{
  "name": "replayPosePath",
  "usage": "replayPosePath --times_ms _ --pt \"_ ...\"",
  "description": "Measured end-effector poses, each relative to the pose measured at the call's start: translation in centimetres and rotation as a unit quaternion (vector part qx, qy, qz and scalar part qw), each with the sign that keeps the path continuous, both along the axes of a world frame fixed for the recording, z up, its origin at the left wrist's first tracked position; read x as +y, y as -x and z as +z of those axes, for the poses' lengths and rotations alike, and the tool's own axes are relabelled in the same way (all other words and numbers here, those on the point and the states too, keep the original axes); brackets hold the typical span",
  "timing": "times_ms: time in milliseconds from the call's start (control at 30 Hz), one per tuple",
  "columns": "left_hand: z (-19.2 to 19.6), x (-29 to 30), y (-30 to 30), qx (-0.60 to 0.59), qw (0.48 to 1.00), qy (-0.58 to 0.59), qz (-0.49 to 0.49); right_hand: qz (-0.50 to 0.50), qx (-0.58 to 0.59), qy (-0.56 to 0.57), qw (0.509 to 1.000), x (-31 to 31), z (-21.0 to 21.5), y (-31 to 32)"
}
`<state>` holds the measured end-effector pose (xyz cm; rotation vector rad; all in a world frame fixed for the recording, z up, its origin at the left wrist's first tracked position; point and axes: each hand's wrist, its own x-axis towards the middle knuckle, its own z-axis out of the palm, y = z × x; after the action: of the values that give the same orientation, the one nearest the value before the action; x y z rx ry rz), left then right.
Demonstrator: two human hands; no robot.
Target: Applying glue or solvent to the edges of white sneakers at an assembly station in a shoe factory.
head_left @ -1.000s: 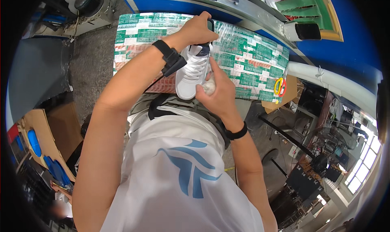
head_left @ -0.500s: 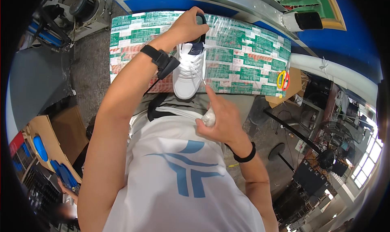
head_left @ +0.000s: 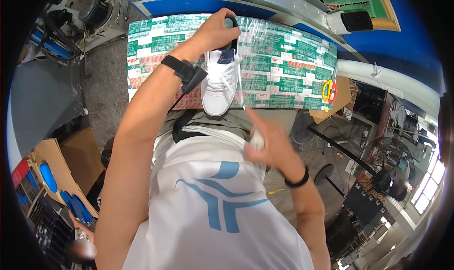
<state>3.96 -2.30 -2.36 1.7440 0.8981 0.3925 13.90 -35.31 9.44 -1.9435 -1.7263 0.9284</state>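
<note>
White shoe (head_left: pixel 219 89), one: lying upright on the taped table (head_left: pixel 288 69), toe toward the person (head_left: pixel 208 175).
I'm seeing the left hand (head_left: pixel 218 31) gripping its far end; the right hand (head_left: pixel 273 144), blurred, clutching a whitish wad (head_left: pixel 257 140).

Single head view, left fisheye. We look steeply down from above and behind the left hand (head_left: pixel 216 31) and right hand (head_left: pixel 274 148), top edge pointing forward. Shirt (head_left: pixel 189 213) sits nearest us, on the body side of both hands; table (head_left: pixel 283 64) farther, under the left hand. We catch floor (head_left: pixel 101 88) either side; edges bow.
</note>
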Motion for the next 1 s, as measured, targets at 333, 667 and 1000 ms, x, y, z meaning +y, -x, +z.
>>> replayPosePath --times_ms 333,667,1000 --pt "-0.2 -0.2 -0.6 0.006 1.000 0.007 0.009 -0.147 0.174 -0.100 0.968 6.2 -5.6 1.7" --pt "-0.7 -0.6 -0.9 0.009 0.998 -0.068 -0.001 -0.051 -0.060 -0.150 0.986 5.8 -4.3 3.2" --pt "-0.9 -1.0 -1.0 0.012 0.999 -0.040 -0.010 -0.083 -0.007 -0.195 0.977 6.5 -5.7 1.6"
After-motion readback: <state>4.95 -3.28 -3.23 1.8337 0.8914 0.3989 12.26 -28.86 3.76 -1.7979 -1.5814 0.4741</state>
